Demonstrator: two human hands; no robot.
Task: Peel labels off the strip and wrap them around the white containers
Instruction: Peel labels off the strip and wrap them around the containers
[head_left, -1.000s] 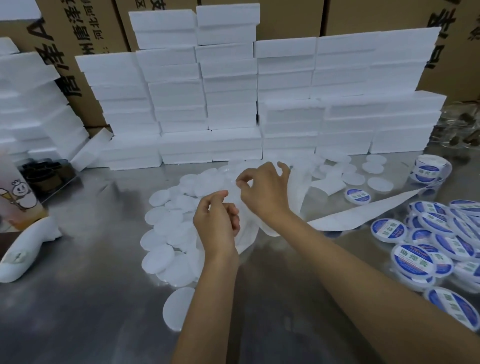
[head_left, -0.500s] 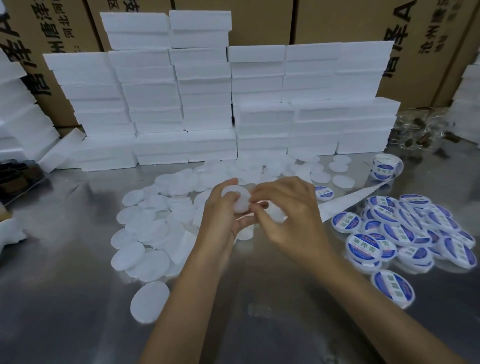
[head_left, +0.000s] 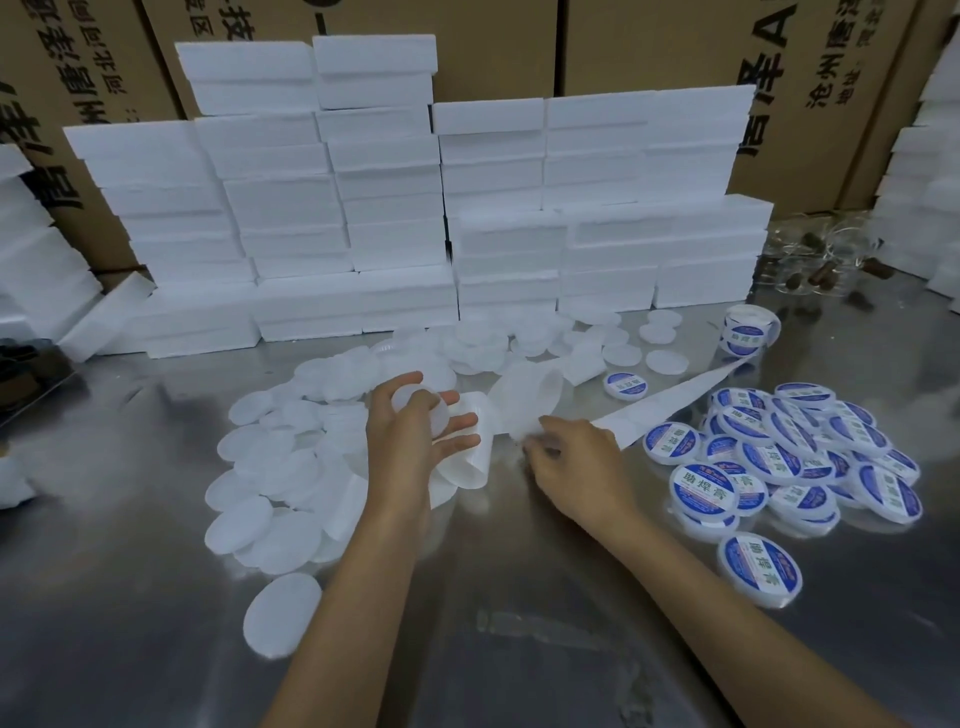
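**One blank in hand, many still to label**

My left hand (head_left: 415, 431) holds a bare white container (head_left: 422, 415), fingers curled round it. My right hand (head_left: 574, 460) pinches the label strip (head_left: 670, 402) on the table (head_left: 519, 649). A labelled pile (head_left: 789, 457) sits to my right; I judge the unlabelled heap (head_left: 280, 467) to my left the larger share.

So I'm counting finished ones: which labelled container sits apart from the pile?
The labelled container lying alone beside the backing strip, left of the pile.
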